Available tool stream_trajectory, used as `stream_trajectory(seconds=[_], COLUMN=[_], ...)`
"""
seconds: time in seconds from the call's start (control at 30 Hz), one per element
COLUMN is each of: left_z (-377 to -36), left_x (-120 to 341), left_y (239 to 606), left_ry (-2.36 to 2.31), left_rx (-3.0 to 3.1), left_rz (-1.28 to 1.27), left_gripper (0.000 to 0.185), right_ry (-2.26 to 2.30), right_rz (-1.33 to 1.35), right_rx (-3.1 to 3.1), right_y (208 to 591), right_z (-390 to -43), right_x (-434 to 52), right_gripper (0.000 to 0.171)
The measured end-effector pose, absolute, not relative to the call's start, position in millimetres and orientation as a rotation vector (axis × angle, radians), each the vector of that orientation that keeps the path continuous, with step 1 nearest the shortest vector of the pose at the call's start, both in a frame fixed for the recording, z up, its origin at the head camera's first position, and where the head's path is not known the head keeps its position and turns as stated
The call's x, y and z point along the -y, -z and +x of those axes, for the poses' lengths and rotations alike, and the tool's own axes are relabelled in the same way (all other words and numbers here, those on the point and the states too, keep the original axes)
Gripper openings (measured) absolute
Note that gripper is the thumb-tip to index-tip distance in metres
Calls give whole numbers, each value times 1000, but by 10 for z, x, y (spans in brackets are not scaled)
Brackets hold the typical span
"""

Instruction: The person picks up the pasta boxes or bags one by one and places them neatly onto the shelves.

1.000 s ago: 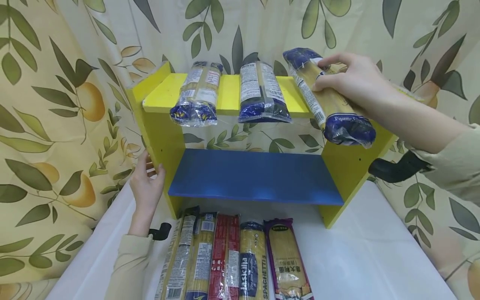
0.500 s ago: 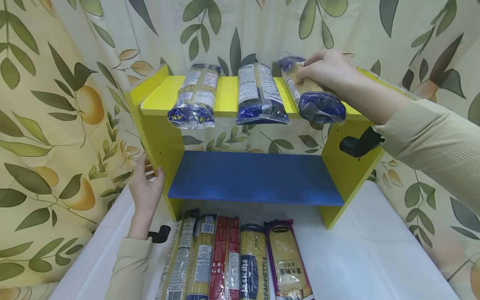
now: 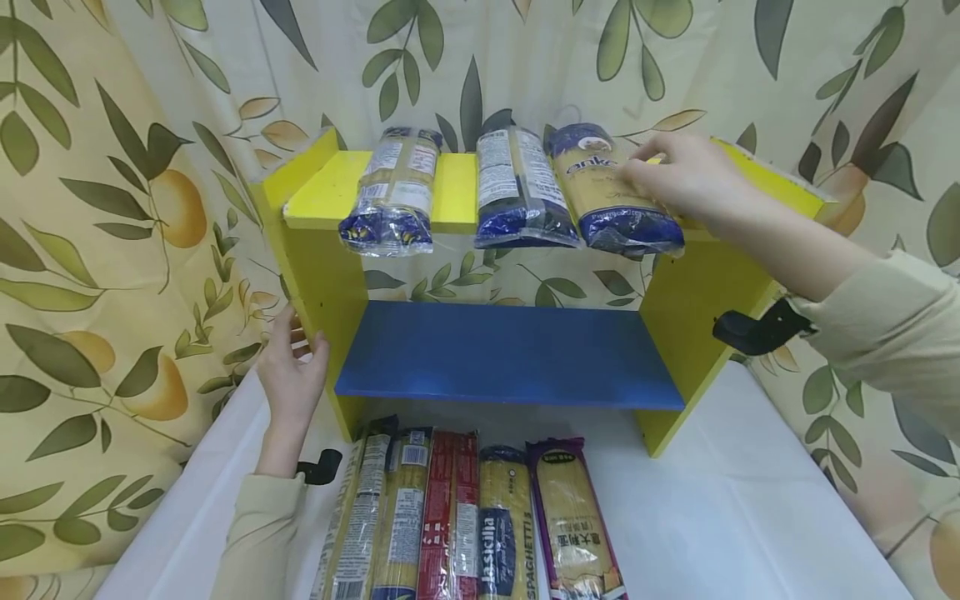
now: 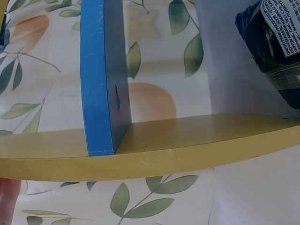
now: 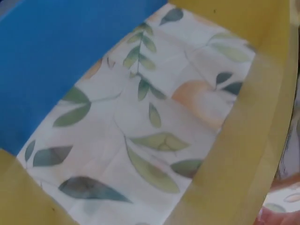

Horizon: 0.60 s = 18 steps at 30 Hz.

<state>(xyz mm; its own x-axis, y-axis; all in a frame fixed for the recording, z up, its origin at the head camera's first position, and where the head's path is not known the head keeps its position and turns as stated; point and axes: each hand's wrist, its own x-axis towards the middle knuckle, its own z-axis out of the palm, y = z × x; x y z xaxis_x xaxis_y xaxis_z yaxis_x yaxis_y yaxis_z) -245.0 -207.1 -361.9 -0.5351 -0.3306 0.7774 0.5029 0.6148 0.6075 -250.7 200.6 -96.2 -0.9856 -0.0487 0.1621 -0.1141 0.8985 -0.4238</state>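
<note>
In the head view, three spaghetti packs lie side by side on the yellow top board (image 3: 457, 192) of a small shelf. The right-hand pack (image 3: 600, 171) shows its printed front and lies slightly slanted, with its near end over the board's edge. My right hand (image 3: 693, 179) is at this pack's right side, fingers loosely bent, thumb overlapping its edge. The middle pack (image 3: 519, 179) and left pack (image 3: 401, 179) show their label backs. My left hand (image 3: 292, 375) rests against the outside of the yellow left side panel (image 3: 326, 308), fingers loosely spread.
The shelf's blue board (image 3: 510, 354) sits below. Several pasta packs stand in a row on the white tablecloth (image 3: 742, 500), among them a red pack (image 3: 450, 517) and a purple-edged pack (image 3: 573, 525). A patterned curtain (image 3: 112, 250) hangs behind and beside the shelf.
My right hand has lowered the spaghetti pack onto the top board beside the middle pack, turned it front side up, and shifted to its right side. My left hand stays in place.
</note>
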Motion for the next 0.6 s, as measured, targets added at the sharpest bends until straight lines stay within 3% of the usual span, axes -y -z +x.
stream_trajectory(seconds=[0.3, 0.6], left_z=[-2466, -2443], left_x=[2038, 2056], left_y=[3635, 3604], left_ry=[1065, 1062], left_rx=[1851, 1855], left_rz=[-138, -123], left_gripper=[45, 44], right_ry=[-858, -1018], right_rz=[185, 296], right_rx=[2584, 2179], right_y=[1257, 1834], right_z=[-2021, -1568], right_x=[-2078, -2180], right_gripper=[41, 28])
